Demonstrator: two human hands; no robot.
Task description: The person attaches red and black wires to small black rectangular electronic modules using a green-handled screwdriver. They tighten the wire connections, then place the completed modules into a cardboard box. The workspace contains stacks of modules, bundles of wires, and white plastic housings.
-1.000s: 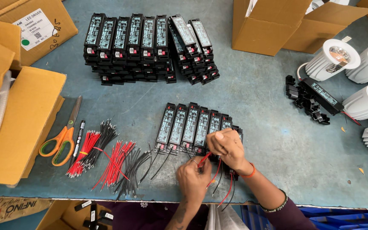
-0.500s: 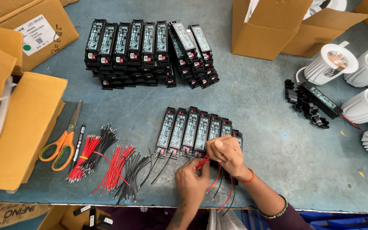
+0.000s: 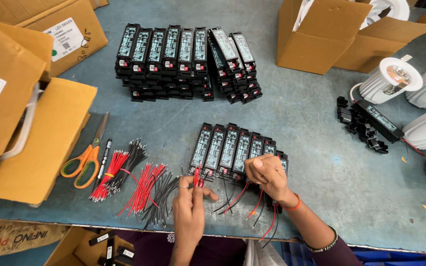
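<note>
The left hand (image 3: 189,207) pinches a red wire (image 3: 196,176) upright, just near of the row of black boxes (image 3: 232,148). The right hand (image 3: 267,175) rests closed on the row's right end, long axes running near-to-far.

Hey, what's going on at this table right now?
A person is working at a blue-grey table covered with black rectangular driver modules. The left hand pinches a short red wire at the near end of a row of modules. The right hand rests closed on the right end of that row, where red and black leads hang off the table edge. Loose red and black wires and orange-handled scissors lie to the left, a larger module stack sits farther back.
</note>
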